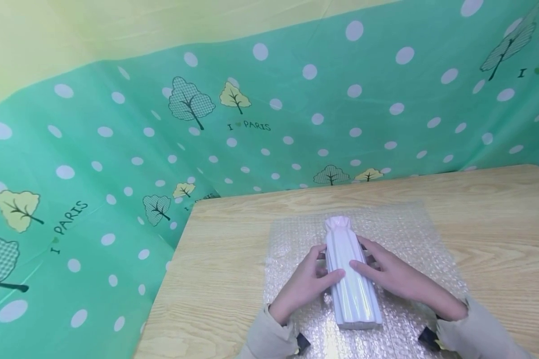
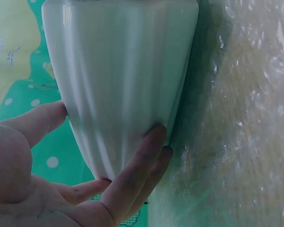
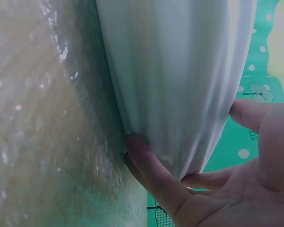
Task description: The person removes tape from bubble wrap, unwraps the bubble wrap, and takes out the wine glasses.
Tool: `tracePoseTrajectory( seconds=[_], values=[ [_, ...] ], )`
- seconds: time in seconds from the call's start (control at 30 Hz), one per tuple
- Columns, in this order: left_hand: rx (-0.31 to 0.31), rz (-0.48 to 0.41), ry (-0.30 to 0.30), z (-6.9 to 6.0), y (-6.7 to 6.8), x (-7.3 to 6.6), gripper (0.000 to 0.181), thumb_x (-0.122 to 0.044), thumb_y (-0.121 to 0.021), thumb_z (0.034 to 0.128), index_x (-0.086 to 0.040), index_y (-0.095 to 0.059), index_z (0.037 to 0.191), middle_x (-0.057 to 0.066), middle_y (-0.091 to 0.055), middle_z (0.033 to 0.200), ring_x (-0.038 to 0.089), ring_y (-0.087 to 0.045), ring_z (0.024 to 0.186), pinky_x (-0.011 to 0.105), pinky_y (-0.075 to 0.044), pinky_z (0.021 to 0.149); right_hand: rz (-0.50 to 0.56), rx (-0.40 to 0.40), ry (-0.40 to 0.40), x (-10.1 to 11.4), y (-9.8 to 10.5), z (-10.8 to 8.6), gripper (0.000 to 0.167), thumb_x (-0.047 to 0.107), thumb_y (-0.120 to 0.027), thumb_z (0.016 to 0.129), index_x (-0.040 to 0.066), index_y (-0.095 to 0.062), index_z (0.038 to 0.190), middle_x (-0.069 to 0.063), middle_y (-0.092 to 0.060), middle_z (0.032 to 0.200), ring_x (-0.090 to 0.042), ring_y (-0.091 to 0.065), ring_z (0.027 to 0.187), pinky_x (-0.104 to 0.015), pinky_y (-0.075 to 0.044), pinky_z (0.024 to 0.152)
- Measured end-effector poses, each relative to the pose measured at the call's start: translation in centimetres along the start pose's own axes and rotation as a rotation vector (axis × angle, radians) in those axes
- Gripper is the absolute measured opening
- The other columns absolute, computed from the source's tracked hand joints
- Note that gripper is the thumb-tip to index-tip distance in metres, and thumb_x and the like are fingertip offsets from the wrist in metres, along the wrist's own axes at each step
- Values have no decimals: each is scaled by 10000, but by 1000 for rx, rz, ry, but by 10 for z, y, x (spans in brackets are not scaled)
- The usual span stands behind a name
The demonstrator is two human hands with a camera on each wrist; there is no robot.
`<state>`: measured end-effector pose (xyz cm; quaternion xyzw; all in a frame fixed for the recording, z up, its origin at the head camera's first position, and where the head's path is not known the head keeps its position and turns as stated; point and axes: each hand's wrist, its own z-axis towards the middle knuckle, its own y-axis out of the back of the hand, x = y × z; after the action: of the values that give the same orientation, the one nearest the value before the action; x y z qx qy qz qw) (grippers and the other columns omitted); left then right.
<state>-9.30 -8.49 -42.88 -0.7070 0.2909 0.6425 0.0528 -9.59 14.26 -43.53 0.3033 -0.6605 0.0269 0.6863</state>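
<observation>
A glossy white fluted vase [image 1: 352, 284] lies on its side on a sheet of bubble wrap [image 1: 292, 244], its ruffled narrow neck pointing away from me and its flat base towards me. From the left, my left hand [image 1: 306, 283] holds the vase, thumb on top and fingers along its side. My right hand [image 1: 393, 271] holds the opposite side in the same way. In the left wrist view, curled fingers [image 2: 137, 172] touch the flank of the vase [image 2: 123, 80] low down by the wrap. The right wrist view has fingertips [image 3: 138, 144] against the other flank.
The bubble wrap covers the middle of a light wooden table [image 1: 215, 264]. A green curtain [image 1: 296, 134] with white dots and printed trees hangs behind the table and along its left side. Small dark objects [image 1: 302, 343] show by both cuffs.
</observation>
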Motion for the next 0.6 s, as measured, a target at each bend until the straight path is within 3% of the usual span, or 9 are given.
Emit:
tracePoseTrajectory(
  seconds=[0.23, 0.6],
  values=[
    [-10, -17, 14, -1, 0, -2, 690, -336, -684, 934, -137, -346, 1502, 159, -497, 1395, 85, -670, 902, 245, -609, 682, -9, -12, -5, 2, 0, -1, 751, 360, -551, 1018, 9, -180, 1568, -283, -504, 1318, -281, -632, 1038, -243, -596, 688],
    [-73, -26, 0, -3, 1, -6, 692, -336, -744, 884, -206, -403, 1472, 125, -506, 1392, 122, -667, 947, 258, -613, 684, 10, -50, 34, 5, -3, -5, 725, 336, -558, 1018, 68, -187, 1580, -307, -401, 1424, -385, -599, 1121, -234, -598, 676]
  ],
)
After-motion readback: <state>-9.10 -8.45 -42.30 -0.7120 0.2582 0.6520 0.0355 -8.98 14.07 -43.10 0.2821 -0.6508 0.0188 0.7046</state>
